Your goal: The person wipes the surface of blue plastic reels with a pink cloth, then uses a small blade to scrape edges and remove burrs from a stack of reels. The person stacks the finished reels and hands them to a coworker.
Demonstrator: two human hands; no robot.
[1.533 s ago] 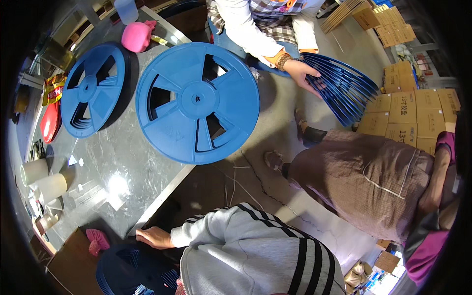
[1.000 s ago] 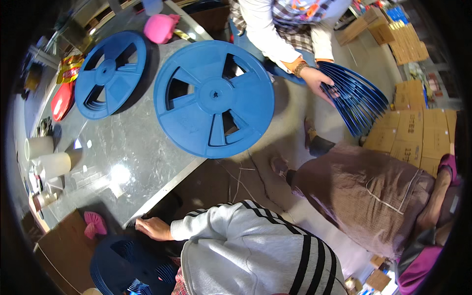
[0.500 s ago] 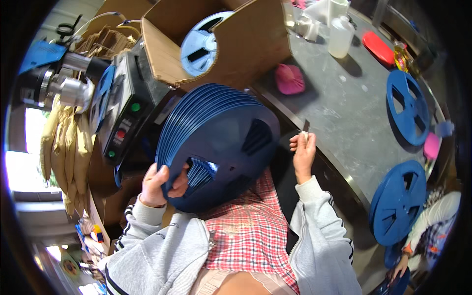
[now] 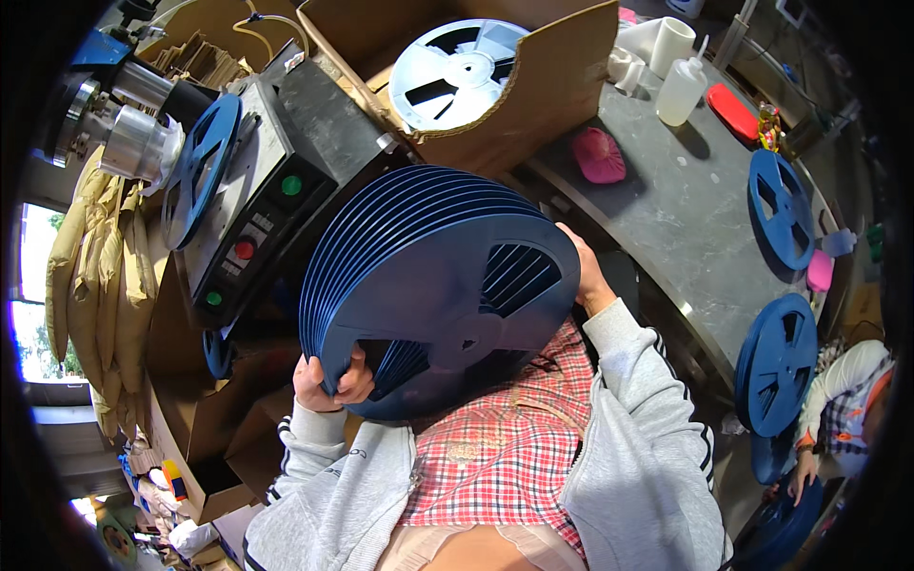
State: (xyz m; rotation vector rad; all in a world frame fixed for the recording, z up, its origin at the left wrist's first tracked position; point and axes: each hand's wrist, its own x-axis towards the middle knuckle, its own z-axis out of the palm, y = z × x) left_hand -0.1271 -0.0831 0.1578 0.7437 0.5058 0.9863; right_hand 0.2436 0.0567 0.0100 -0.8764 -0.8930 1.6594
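Note:
A thick stack of dark blue plastic reels (image 4: pixel 419 285) is held in front of my body, its flat face tilted toward me. My left hand (image 4: pixel 331 379) grips the stack at its lower left, with fingers hooked through a cutout in the discs. At the right rim, my right hand (image 4: pixel 588 271) is pressed against the edge, its fingertips partly hidden behind the reels. The small dark-tipped tool that was in my right hand is not visible now.
An open cardboard box (image 4: pixel 519 119) holding pale reels (image 4: pixel 462 76) stands ahead. To the left is a machine with buttons (image 4: pixel 257 209). The grey table (image 4: pixel 676 238) carries a pink bundle (image 4: pixel 599 156), a squeeze bottle (image 4: pixel 680 92) and blue reels (image 4: pixel 781 209). At right, a co-worker's hand (image 4: pixel 804 471) touches reels.
My right hand has moved from beside the stack onto its right rim. The small tool it held has gone out of sight. The reels have turned and shifted slightly right in view.

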